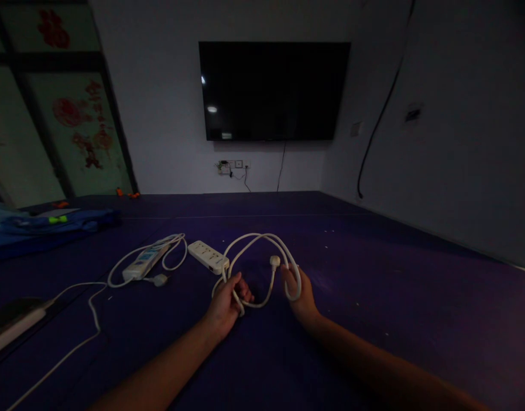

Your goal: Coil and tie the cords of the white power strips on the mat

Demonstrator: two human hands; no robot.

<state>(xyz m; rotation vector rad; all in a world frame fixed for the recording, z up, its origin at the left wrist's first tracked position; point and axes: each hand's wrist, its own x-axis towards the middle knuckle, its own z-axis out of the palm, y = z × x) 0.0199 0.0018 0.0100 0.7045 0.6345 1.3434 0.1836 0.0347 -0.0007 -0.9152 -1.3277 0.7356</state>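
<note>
A white power cord (pixel 262 236) hangs in loose loops between my two hands. My left hand (pixel 228 299) is closed around the left side of the loops. On the right side, my right hand (pixel 303 294) grips the same cord, its fingers partly hidden behind it. The cord's white plug (pixel 275 261) points up between the hands, close to my right fingers. Just beyond my left hand, a white power strip (pixel 206 255) lies on the purple surface, and the cord passes over its near end.
Left of it lies a second power strip (pixel 146 260) with a coiled cord and its plug (pixel 160 280). A white-edged device (pixel 16 331) with a trailing cable sits at the near left. Blue cloth (pixel 73 225) is bunched further back. A television (pixel 275 91) hangs on the wall ahead.
</note>
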